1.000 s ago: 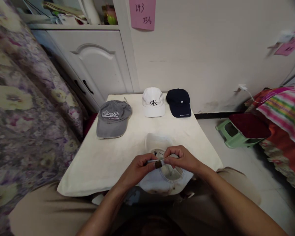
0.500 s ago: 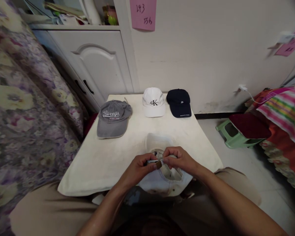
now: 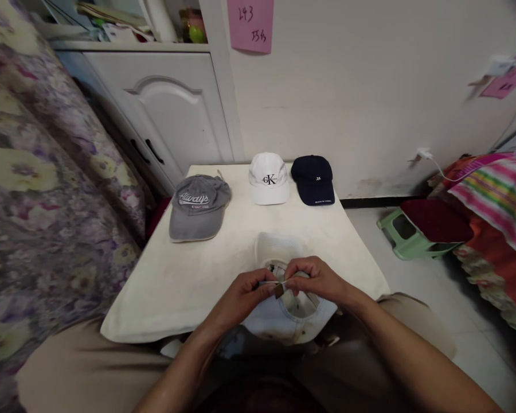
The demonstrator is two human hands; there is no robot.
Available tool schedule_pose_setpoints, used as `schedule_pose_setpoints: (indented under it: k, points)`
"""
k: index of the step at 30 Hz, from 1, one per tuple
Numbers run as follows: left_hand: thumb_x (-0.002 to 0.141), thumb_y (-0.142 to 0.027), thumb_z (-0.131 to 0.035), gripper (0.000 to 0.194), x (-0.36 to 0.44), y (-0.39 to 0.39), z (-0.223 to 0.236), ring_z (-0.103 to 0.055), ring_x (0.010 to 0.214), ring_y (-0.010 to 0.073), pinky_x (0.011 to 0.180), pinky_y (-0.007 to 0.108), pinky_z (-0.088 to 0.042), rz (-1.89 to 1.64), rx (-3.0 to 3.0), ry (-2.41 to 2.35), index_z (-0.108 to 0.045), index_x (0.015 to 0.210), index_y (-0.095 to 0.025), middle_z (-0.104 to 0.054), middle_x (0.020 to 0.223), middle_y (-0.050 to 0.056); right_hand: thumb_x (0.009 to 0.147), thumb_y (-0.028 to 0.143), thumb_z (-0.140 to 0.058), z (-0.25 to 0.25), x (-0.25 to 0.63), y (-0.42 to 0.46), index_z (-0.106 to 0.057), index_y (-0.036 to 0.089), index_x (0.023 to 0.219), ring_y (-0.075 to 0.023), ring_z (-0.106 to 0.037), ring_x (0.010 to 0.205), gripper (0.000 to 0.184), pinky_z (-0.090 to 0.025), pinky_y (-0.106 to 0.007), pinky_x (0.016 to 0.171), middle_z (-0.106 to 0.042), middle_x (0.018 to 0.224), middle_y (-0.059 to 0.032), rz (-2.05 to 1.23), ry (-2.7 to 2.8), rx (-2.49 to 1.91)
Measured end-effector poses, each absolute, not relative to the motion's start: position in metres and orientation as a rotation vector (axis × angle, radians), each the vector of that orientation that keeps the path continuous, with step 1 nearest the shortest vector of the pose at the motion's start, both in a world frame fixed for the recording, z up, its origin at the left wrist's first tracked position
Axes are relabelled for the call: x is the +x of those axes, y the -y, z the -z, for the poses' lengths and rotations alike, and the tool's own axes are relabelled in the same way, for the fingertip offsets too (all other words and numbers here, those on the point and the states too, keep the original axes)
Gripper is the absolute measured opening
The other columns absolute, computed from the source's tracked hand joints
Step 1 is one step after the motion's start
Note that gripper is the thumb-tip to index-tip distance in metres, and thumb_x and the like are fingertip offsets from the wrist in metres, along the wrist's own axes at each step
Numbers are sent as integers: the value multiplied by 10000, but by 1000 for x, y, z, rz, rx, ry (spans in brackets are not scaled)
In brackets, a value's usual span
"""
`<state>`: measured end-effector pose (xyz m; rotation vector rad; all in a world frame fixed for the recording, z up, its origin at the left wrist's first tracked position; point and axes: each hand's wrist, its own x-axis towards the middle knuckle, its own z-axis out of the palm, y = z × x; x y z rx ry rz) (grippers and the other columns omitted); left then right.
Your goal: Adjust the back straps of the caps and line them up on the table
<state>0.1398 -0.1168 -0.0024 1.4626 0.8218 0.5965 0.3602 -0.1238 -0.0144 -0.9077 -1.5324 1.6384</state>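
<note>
A pale, light-coloured baseball cap lies at the table's near edge, its hollow inside facing up and its brim pointing away from me. My left hand pinches one end of the cap's back strap beside a small brass-coloured buckle. Opposite it, my right hand has thumb and fingertips closed on the other part of the strap. Both sets of fingertips nearly meet above the cap's opening. Fingers partly hide the strap, so how it runs through the buckle is not clear.
On the cream-covered table stand a grey cap at left, a white cap at the back and a navy cap beside it. A floral curtain hangs on the left. A green stool is on the floor at right.
The buckle has tilted slightly and sits a little more to the right, closer to my right fingertips. Both hands keep their grip, and the other caps have not moved.
</note>
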Motion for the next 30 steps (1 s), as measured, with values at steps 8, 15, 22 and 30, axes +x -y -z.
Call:
schedule_pose_setpoints:
  k: [8,15,22,30]
  points:
    - [881,-386,-621,252,141,117,5,-479,700,143,647,238,-368,-571,1455,-819,-641,797,-150,-558,742,-2,807,373,-735,18,359,123,-666,170,809,-100,-521,579,214,-393,-223,575,-605,664,23,-1770,1473,-877]
    - [891,-407,-599,263,141,117,3,-498,728,157,686,248,-384,-555,1473,-829,-628,801,-161,-573,759,1,795,436,-740,24,353,124,-641,163,799,-85,-491,527,290,-358,-216,527,-592,626,35,-1811,1393,-859]
    - [905,-381,-591,242,140,117,2,-516,754,160,716,252,-394,-587,1475,-841,-629,808,-163,-600,783,4,844,465,-688,17,357,124,-629,157,891,-87,-509,565,317,-383,-215,546,-620,715,12,-1856,1443,-829]
    - [879,-454,-591,304,140,117,2,-490,714,165,669,254,-388,-564,1483,-857,-609,789,-164,-571,748,9,831,459,-702,16,363,121,-612,162,830,-95,-506,575,310,-378,-214,541,-608,673,16,-1808,1493,-890]
